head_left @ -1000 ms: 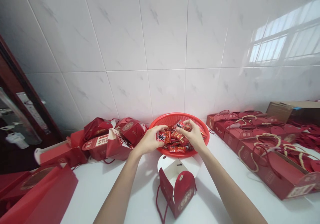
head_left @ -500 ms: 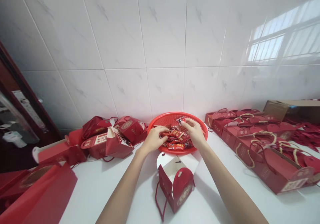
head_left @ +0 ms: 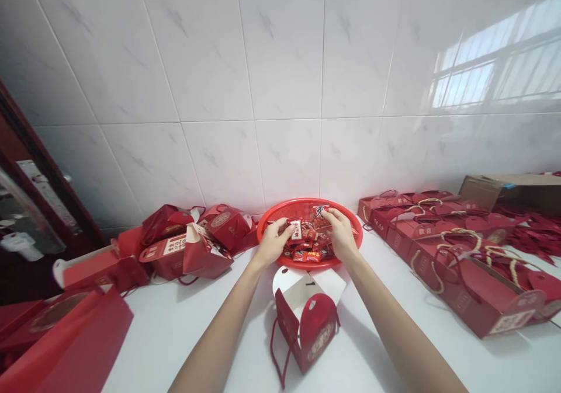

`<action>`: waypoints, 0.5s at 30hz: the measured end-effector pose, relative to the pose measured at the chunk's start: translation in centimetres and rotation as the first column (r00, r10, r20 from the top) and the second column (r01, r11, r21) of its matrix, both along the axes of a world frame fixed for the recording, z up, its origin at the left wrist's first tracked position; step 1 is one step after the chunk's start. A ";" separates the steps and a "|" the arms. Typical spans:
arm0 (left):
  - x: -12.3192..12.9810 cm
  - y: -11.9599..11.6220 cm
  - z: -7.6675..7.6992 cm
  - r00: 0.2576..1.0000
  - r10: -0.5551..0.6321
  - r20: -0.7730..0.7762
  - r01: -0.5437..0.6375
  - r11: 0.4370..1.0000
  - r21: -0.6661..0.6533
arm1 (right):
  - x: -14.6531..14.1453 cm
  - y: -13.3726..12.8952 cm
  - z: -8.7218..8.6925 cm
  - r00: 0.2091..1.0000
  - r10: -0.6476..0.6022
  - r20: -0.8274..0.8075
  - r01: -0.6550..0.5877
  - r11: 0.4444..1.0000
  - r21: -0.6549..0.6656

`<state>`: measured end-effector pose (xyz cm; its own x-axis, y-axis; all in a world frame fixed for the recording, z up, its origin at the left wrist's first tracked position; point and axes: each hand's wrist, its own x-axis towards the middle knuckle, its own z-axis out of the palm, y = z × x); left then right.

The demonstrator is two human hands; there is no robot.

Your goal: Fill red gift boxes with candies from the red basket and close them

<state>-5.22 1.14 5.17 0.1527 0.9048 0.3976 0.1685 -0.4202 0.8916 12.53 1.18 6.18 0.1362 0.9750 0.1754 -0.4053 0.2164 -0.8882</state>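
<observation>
Both hands are over a red plastic basket (head_left: 280, 206) of wrapped candies (head_left: 307, 256) against the wall. My left hand (head_left: 272, 242) pinches a white-and-red wrapped candy (head_left: 297, 229) between thumb and fingers. On the other side, my right hand (head_left: 340, 229) is closed on another wrapped candy (head_left: 320, 211), with dark lettering on its wrapper, near the basket's back rim. In front of the basket stands a red gift box (head_left: 307, 329), its white-lined flaps open and a dark red cord handle hanging at its left. A small dark mark shows on its inner flap.
Several red gift boxes (head_left: 188, 247) lie jumbled at the left, with a larger red box or bag (head_left: 74, 346) nearer. Rows of red boxes with cord handles (head_left: 464, 288) fill the right side. Behind them is a cardboard box (head_left: 486, 191) beside a dark red heap.
My left hand has come up slightly out of the pile with a white-and-red candy now showing in its fingers. The right hand still holds its candy, turned a little.
</observation>
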 end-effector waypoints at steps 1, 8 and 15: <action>0.0 0.1 -0.1 0.999 0.002 0.032 -0.002 1.000 -0.020 | -0.1 0.0 -0.1 1.000 0.003 -0.009 -0.003 1.000 -0.011; 0.3 0.5 -0.5 0.982 0.057 0.182 -0.047 0.997 -0.061 | -0.5 -0.2 -0.3 0.979 0.166 -0.115 -0.168 0.986 -0.003; 1.0 0.4 -0.7 0.968 0.175 0.182 -0.184 0.983 0.031 | -0.3 -0.5 -0.2 0.963 0.261 -0.071 -0.256 0.964 0.065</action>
<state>-4.20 1.53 4.43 -0.0871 0.8905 0.4466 0.0858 -0.4399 0.8939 12.20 0.63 5.98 -0.1039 0.9679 0.2287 -0.5217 0.1428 -0.8411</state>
